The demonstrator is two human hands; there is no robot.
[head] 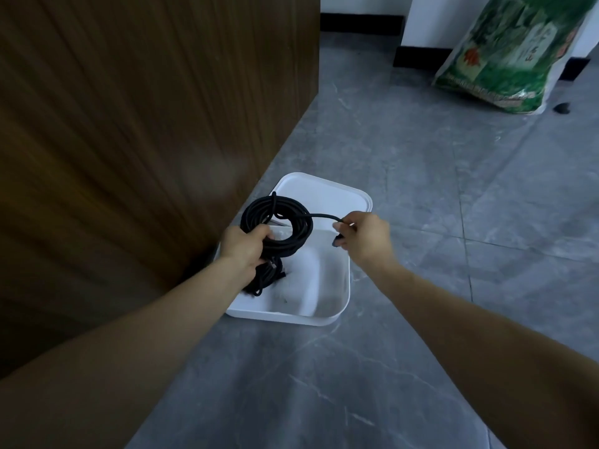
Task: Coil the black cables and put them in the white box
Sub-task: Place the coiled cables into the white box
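Note:
A white box [337, 306] sits on the grey floor beside a wooden panel, and its lid [327, 192] lies just behind it. My left hand [244, 246] grips a round coil of black cable [293, 218] above the box's left side. The coil's loose end runs right to my right hand [366, 236], which pinches it near the plug. Another bundle of black cable [265, 278] lies inside the box at its left wall, partly hidden by my left wrist.
A tall brown wooden panel [146, 124] fills the left. A green printed sack [515, 53] leans on the white wall at the back right, with a small dark object [562, 107] on the floor beside it. Grey tiled floor [421, 157] spreads to the right.

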